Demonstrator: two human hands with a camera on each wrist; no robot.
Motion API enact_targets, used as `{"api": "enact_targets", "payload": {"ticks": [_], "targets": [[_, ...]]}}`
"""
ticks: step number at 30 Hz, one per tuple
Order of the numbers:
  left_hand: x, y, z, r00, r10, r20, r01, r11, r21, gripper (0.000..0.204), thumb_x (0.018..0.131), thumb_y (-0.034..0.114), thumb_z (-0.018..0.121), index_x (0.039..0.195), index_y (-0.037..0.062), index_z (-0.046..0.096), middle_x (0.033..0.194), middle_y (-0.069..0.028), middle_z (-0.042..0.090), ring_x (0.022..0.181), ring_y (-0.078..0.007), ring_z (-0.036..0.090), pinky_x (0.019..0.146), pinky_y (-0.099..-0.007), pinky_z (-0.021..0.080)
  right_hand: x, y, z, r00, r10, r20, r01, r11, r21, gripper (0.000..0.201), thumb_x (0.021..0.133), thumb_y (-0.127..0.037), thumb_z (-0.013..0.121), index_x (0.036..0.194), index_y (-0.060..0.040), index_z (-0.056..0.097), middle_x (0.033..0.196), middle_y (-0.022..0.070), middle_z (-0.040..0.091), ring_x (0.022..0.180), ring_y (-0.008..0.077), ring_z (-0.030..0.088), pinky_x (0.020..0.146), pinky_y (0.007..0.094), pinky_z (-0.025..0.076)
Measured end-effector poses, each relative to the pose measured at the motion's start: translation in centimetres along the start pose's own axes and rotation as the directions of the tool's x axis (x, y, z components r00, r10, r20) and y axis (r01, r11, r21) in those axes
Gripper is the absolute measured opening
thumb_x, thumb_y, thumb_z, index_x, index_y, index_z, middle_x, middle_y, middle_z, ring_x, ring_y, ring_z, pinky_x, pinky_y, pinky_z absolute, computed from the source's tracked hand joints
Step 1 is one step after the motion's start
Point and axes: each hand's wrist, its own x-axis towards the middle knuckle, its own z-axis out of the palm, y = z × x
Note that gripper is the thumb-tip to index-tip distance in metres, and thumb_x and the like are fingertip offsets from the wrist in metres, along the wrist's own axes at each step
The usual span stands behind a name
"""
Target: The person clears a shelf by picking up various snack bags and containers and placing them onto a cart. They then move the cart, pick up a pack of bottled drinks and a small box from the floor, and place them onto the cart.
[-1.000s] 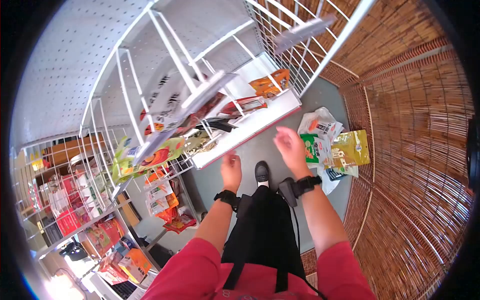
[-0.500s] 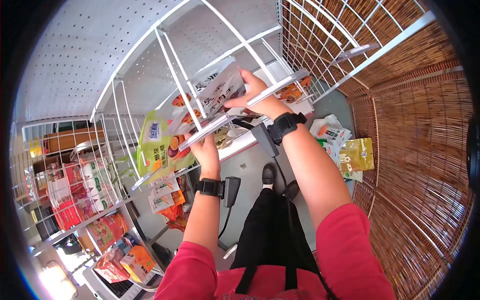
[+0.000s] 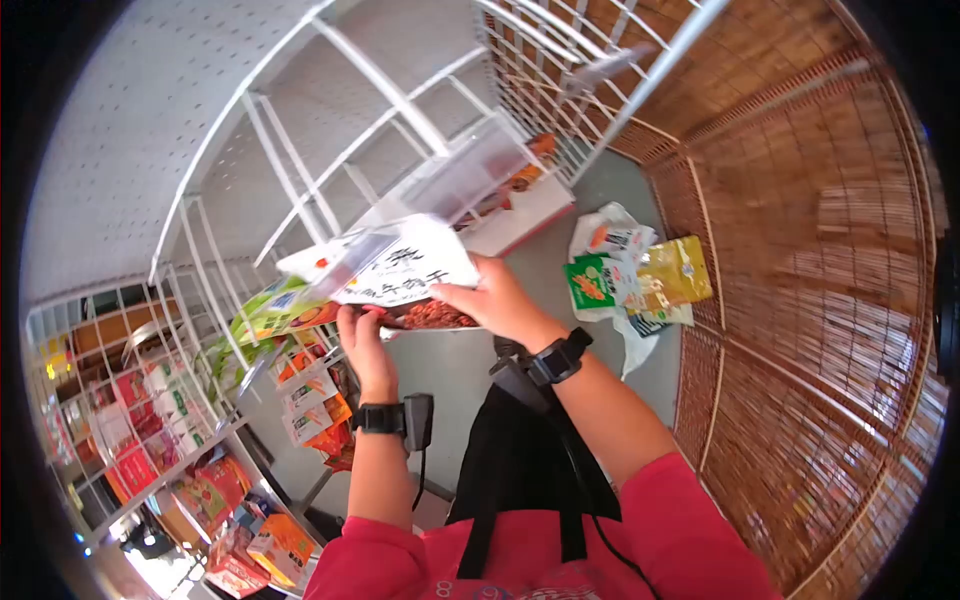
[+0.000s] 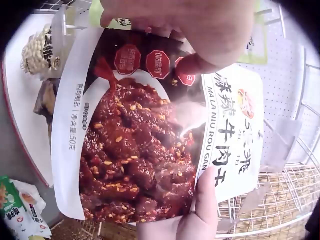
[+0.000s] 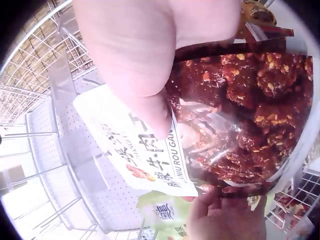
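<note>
A white and dark bag of beef jerky is held in front of the wire rack, with meat pieces showing on its lower part. My left hand pinches its left edge, thumb on the printed front. On the opposite edge my right hand grips it, the thumb lying across the front. The left wrist view shows the bag's face wide and flat between both hands. Behind it, a green snack bag hangs on the rack to the left.
White wire dividers rise close behind the bag. A low white shelf holds more packets. On the floor to the right lie several packets, among them a yellow bag. Orange packets hang at the lower left, and a woven screen stands along the right.
Both hands rose from below to the rack and took hold of the jerky bag. Since then the bag has come down and toward me, its face tilting upward.
</note>
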Motion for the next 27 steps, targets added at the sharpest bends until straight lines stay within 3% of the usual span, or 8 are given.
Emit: {"api": "enact_targets", "payload": {"ticks": [8, 10, 15, 17, 18, 21, 23, 27], "targets": [[-6.6, -2.6, 0.9, 0.982, -0.189, -0.028, 0.191, 0.980, 0.051, 0.009, 0.086, 0.010, 0.039, 0.092, 0.0046, 0.043, 0.076, -0.0020, 0.049, 0.066, -0.0105, 0.048, 0.059, -0.0234, 0.040, -6.7, 1.5, -2.9, 0.994, 0.108, -0.030, -0.112, 0.974, -0.196, 0.031, 0.077, -0.013, 0.060, 0.103, 0.0045, 0.053, 0.095, 0.0117, 0.061, 0.086, 0.0129, 0.056, 0.076, 0.0272, 0.044], [-8.0, -4.7, 0.4, 0.970, -0.239, 0.031, 0.231, 0.959, 0.165, 0.010, 0.086, 0.010, 0.040, 0.093, 0.0036, 0.044, 0.076, -0.0022, 0.050, 0.067, -0.0103, 0.048, 0.059, -0.0233, 0.040, -9.0, 4.4, -4.0, 0.983, 0.106, -0.151, -0.131, 0.978, -0.163, 0.032, 0.076, -0.021, 0.060, 0.098, 0.0017, 0.056, 0.089, 0.0185, 0.061, 0.080, 0.0248, 0.060, 0.070, 0.0313, 0.044], [-10.8, -8.1, 2.5, 0.928, -0.338, 0.156, 0.257, 0.886, 0.386, 0.013, 0.086, 0.011, 0.042, 0.090, -0.0003, 0.048, 0.078, -0.0062, 0.056, 0.066, -0.0114, 0.053, 0.061, -0.0226, 0.042, -15.6, 5.9, -8.2, 0.912, 0.211, -0.351, -0.299, 0.929, -0.220, 0.032, 0.077, -0.025, 0.058, 0.095, 0.0014, 0.058, 0.085, 0.0191, 0.061, 0.080, 0.0293, 0.059, 0.073, 0.0337, 0.044], [-11.3, -9.7, 3.3, 0.759, -0.579, 0.297, 0.311, 0.724, 0.616, 0.016, 0.085, 0.011, 0.043, 0.092, -0.0021, 0.050, 0.078, -0.0073, 0.058, 0.067, -0.0135, 0.054, 0.065, -0.0252, 0.043, -18.7, 7.6, -10.0, 0.819, 0.360, -0.447, -0.492, 0.842, -0.223, 0.033, 0.076, -0.026, 0.059, 0.092, 0.0024, 0.058, 0.084, 0.0198, 0.061, 0.080, 0.0305, 0.059, 0.071, 0.0347, 0.044], [-11.6, -10.8, 3.4, 0.722, -0.590, 0.361, 0.193, 0.673, 0.714, 0.019, 0.083, 0.012, 0.048, 0.095, -0.0024, 0.052, 0.084, -0.0093, 0.059, 0.074, -0.0163, 0.056, 0.070, -0.0281, 0.044, -20.4, 9.3, -10.9, 0.813, 0.358, -0.460, -0.493, 0.842, -0.217, 0.033, 0.076, -0.026, 0.059, 0.092, 0.0024, 0.058, 0.084, 0.0198, 0.061, 0.080, 0.0305, 0.059, 0.071, 0.0347, 0.044], [-12.9, -14.4, 2.8, 0.748, -0.569, 0.342, 0.019, 0.533, 0.846, 0.026, 0.080, 0.015, 0.053, 0.100, 0.0001, 0.053, 0.090, -0.0104, 0.059, 0.079, -0.0175, 0.055, 0.074, -0.0291, 0.043, -25.7, 13.3, -13.0, 0.706, 0.414, -0.575, -0.605, 0.775, -0.185, 0.035, 0.075, -0.028, 0.060, 0.090, 0.0031, 0.059, 0.081, 0.0209, 0.060, 0.080, 0.0336, 0.058, 0.069, 0.0369, 0.044], [-13.1, -15.1, 2.8, 0.699, -0.607, 0.378, -0.004, 0.525, 0.851, 0.031, 0.077, 0.018, 0.057, 0.104, 0.0030, 0.053, 0.092, -0.0104, 0.058, 0.082, -0.0179, 0.055, 0.075, -0.0286, 0.043, -28.5, 13.7, -13.9, 0.481, 0.396, -0.782, -0.761, 0.631, -0.148, 0.032, 0.073, -0.028, 0.061, 0.088, -0.0007, 0.061, 0.080, 0.0197, 0.061, 0.078, 0.0341, 0.059, 0.068, 0.0366, 0.045], [-13.4, -16.4, 2.5, 0.633, -0.644, 0.429, -0.041, 0.526, 0.850, 0.028, 0.077, 0.019, 0.057, 0.100, 0.0036, 0.055, 0.086, -0.0092, 0.059, 0.080, -0.0172, 0.055, 0.073, -0.0284, 0.043, -34.1, 18.5, -17.0, 0.275, 0.331, -0.903, -0.818, 0.574, -0.039, 0.033, 0.071, -0.028, 0.060, 0.086, 0.0015, 0.061, 0.081, 0.0240, 0.059, 0.081, 0.0394, 0.055, 0.069, 0.0405, 0.045]]}}
